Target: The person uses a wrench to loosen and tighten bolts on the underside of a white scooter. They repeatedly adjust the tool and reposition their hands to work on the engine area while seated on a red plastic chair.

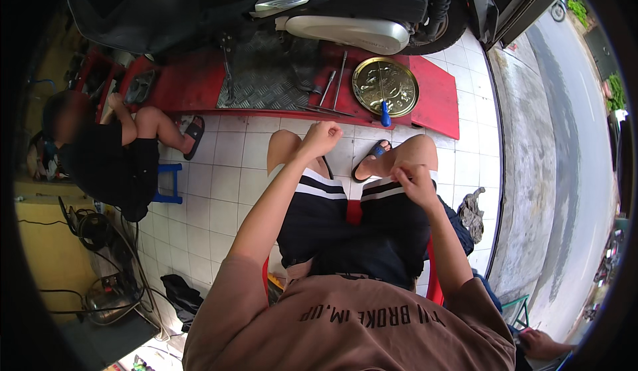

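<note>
My left hand (pixel 322 138) hovers by my left knee with its fingers curled closed; their inside is hidden. Over my right thigh, my right hand (pixel 413 181) is closed too, thumb against the bent fingers, and I cannot make out anything in it. Ahead of both hands, a round gold-coloured tray (pixel 362 95) rests on a red lift platform (pixel 435 102). A screwdriver (pixel 385 113) with a blue handle lies across the tray, its handle over the near rim. Left of the tray lie a long metal rod tool (pixel 340 78) and a shorter metal tool (pixel 326 88).
A scooter (pixel 345 33) stands above the platform. At left a co-worker (pixel 100 145) sits on a blue stool (pixel 174 183), beside red tool trays (pixel 136 82). Hoses and a compressor (pixel 113 301) occupy the lower left. A crumpled grey rag (pixel 472 215) lies right of me.
</note>
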{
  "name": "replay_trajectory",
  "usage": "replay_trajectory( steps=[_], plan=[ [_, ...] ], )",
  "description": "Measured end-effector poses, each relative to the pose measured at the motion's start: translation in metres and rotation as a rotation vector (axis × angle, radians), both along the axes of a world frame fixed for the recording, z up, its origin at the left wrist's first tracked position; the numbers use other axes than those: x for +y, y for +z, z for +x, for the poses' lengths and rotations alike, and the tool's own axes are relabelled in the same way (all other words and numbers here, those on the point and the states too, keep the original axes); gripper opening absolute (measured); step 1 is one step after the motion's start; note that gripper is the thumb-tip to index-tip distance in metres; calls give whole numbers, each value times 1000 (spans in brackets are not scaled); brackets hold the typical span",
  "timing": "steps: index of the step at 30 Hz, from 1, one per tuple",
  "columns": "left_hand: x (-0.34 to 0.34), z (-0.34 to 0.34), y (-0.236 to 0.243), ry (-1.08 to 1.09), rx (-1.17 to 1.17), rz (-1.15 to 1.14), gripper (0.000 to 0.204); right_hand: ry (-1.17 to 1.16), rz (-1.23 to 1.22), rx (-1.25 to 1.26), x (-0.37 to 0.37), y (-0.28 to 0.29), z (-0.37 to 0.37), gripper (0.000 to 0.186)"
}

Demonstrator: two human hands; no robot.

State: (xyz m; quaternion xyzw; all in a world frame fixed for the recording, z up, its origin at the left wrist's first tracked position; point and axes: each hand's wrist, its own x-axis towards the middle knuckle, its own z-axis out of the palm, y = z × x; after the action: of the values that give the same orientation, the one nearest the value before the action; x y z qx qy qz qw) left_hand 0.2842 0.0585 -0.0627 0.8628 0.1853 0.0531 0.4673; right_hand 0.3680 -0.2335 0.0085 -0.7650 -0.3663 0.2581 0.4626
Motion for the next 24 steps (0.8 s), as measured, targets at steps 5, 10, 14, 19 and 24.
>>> replay_trajectory(
  steps=[5,10,14,19,24],
  plan=[
    [36,79,-63,107,241,343,20,-384,53,-133,13,-33,42,11],
    [39,116,-105,242,382,649,21,-359,-40,-472,20,-29,41,9],
    [44,134,-121,230,489,690,19,-382,-48,-426,22,-28,43,7],
    [41,136,-102,283,286,680,22,-390,-26,-454,23,-30,47,7],
    [25,124,-50,333,203,458,26,-387,-56,-488,20,-37,46,9]
  ],
)
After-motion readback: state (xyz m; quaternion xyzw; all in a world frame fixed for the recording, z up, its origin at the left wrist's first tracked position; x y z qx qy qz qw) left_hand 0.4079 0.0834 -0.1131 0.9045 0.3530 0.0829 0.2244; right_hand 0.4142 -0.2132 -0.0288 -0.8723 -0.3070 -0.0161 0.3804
